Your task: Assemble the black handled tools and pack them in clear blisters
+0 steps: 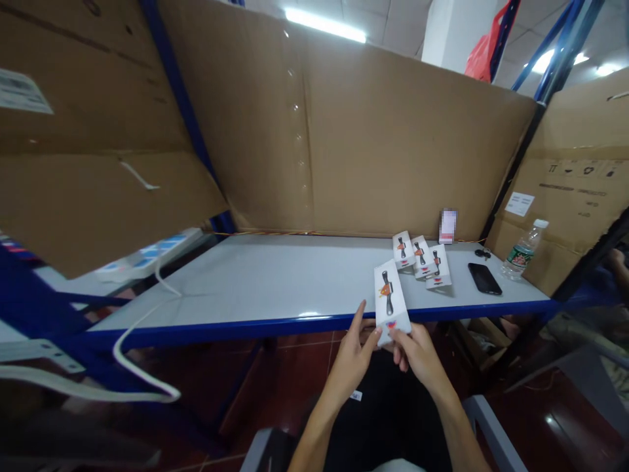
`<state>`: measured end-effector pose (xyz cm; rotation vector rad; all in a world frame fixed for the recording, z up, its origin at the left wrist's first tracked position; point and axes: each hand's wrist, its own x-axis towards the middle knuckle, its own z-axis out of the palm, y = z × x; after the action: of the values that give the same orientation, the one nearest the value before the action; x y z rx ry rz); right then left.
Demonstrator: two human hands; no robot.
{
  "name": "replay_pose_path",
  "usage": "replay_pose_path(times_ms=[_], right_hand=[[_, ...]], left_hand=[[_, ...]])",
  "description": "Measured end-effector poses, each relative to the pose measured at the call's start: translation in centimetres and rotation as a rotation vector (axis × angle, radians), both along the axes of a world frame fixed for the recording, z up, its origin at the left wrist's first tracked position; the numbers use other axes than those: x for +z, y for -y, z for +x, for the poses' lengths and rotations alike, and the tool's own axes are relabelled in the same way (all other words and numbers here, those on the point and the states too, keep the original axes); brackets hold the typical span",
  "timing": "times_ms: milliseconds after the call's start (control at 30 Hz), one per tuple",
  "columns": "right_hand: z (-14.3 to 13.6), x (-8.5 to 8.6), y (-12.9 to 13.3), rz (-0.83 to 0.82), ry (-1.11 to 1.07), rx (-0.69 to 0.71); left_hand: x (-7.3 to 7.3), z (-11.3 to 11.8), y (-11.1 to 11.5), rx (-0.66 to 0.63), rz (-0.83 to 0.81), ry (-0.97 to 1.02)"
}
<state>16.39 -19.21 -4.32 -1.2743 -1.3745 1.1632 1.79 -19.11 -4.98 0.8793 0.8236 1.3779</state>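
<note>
A white box (391, 298) with a picture of a dark-handled tool on it is held at the table's front edge, its upper end tilted away from me. My left hand (358, 341) grips its lower left corner with the thumb, while the index finger points outward. At the lower right corner, my right hand (413, 347) has its thumb on the box's end face and its fingers curled beneath. Beyond the held box, similar white boxes (403, 250) stand on the table in an overlapping group, including a middle one (423, 257) and a right one (439, 267).
The light table (295, 275) has a blue front rim. On its right are a black phone (484, 278), keys (483, 254), a plastic bottle (523, 252) and an upright phone (447, 226). Cardboard panels (373, 144) surround it. A white cable (142, 373) hangs at the left.
</note>
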Motion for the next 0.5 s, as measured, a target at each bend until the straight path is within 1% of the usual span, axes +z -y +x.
replay_pose_path(times_ms=[100, 167, 233, 333, 433, 500], right_hand=[[-0.3, 1.0, -3.9, 0.093, 0.141, -0.040], [0.2, 1.4, -5.1, 0.165, 0.227, -0.098], [1.4, 1.4, -4.9, 0.225, 0.295, -0.168], [4.6, 1.4, -3.0, 0.290, 0.405, -0.337], [8.1, 2.1, -1.6, 0.290, 0.612, -0.577], [10.0, 2.7, -1.9, 0.218, 0.766, -0.712]], left_hand=[[-0.3, -0.4, -0.4, 0.108, 0.060, -0.080], [-0.5, -0.8, -0.6, 0.152, 0.085, -0.111], [-0.6, -1.2, -0.9, 0.220, 0.119, -0.157], [-0.7, -1.7, -1.2, 0.316, 0.179, -0.293], [-0.8, -1.6, -1.6, 0.325, 0.251, -0.490], [-0.7, -1.1, -2.4, 0.311, 0.333, -0.635]])
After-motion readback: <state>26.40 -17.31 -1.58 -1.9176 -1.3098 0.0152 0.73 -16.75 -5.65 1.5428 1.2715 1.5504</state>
